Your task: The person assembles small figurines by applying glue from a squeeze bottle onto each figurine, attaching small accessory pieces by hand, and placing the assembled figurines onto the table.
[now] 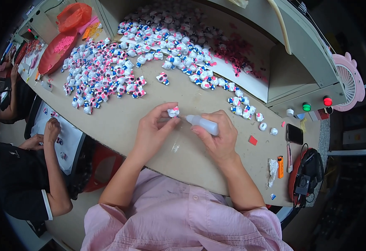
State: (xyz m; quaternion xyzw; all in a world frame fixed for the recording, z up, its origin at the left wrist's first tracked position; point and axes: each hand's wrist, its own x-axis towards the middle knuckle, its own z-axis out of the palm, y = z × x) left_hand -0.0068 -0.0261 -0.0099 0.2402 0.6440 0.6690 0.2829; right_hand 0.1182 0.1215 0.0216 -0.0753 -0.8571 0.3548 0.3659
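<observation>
**Bottle tip meets small figurine over the table**

Both forearms rise from the lower edge and bend inward, so the hands meet above the middle of the tan table (120,121). The left hand (151,130) curls, thumb and fingertips pinching a small white figurine (173,111) with pink and blue marks. The right hand (218,136) wraps around a soft, translucent squeeze bottle (203,124), whose tapered nozzle points left, just beside the figurine. Behind them lie heaps of glossy, rounded figurines (103,75) of the same kind, some spilling from a pale tray (250,85). A flat red bowl (57,52) holds pink pieces. At left, another person's hand (52,129) rests on a white sheet.
</observation>
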